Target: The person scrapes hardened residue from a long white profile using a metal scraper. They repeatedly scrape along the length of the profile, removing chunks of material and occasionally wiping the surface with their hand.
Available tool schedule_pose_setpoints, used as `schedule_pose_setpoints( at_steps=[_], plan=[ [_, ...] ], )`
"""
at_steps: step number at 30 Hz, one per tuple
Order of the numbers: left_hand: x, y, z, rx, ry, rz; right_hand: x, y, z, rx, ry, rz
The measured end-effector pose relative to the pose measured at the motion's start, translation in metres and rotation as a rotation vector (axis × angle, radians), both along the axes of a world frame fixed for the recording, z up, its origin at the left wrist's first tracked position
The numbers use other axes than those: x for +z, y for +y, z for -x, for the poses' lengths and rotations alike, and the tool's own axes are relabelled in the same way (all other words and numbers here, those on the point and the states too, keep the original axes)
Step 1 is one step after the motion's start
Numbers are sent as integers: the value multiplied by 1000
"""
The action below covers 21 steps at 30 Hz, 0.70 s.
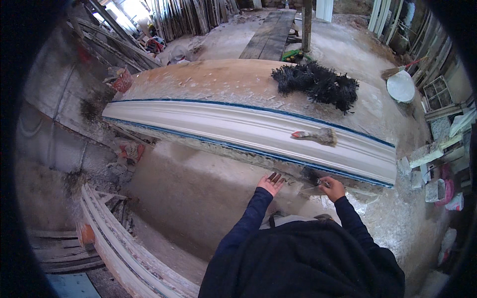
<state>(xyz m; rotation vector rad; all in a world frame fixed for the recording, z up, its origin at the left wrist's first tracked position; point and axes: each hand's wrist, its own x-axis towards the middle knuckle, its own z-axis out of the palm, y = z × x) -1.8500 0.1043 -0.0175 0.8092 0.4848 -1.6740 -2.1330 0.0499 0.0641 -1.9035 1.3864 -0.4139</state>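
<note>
A long white moulding mould (238, 119) with ridges along its length and blue edges lies across the bench in front of me. My left hand (271, 184) is palm up near its front edge, fingers stretched out and darkly stained, with nothing held. To the right, my right hand (332, 188) is closed in a pinch beside the same edge. A small dark thing shows at its fingertips, too blurred to name. A wide paintbrush (318, 136) with pale bristles and a red-tipped handle rests on the white surface, apart from both hands.
Behind the mould, a shaggy black fibre bundle (315, 83) lies on the dusty bench. A wooden plank (268, 35) extends beyond it. White basin (400, 86) and broom (395, 71) are at the far right. Long curved mouldings (124, 248) stand at the lower left.
</note>
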Motion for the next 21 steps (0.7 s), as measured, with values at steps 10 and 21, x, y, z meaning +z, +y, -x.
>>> schedule_pose_setpoints(
  at_steps=[10, 21],
  plan=[
    [-3, -21, -44, 49, 59, -71, 2, -4, -106, 88, 140, 75],
    [-29, -36, -42, 77, 69, -195, 7, -7, -104, 91, -4, 68]
  ],
)
